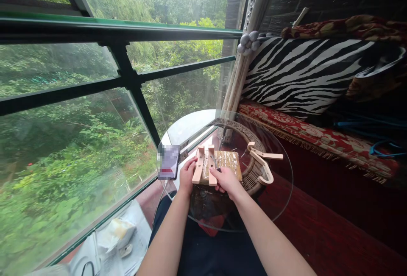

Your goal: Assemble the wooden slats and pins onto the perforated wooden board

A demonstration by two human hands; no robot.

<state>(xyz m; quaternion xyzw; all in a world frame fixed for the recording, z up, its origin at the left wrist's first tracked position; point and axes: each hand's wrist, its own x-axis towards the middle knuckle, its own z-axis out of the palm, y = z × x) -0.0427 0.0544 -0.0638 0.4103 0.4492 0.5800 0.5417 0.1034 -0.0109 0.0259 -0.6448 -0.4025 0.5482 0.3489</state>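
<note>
Two pale wooden strips with dark screw holes lie side by side over a yellowish block (234,161) with a shiny, clear-looking wrapping. At the left strip (199,165), my left hand (187,176) is closed, fingertips along its outer edge. My right hand (226,178) is closed at the lower part of the right strip (211,157), thumb on its face. A small dark thing shows by the right thumb, too covered to name. Further right, several curved wooden pieces (265,168) with rounded ends lie on the round glass table (282,195).
A phone (168,161) with a cable lies at the table's left edge. Small metal pieces (244,154) are scattered behind the block. A wicker base (263,140) shows under the glass. White plastic bags (121,233) sit by the window; a zebra-patterned cushion (305,76) stands at right.
</note>
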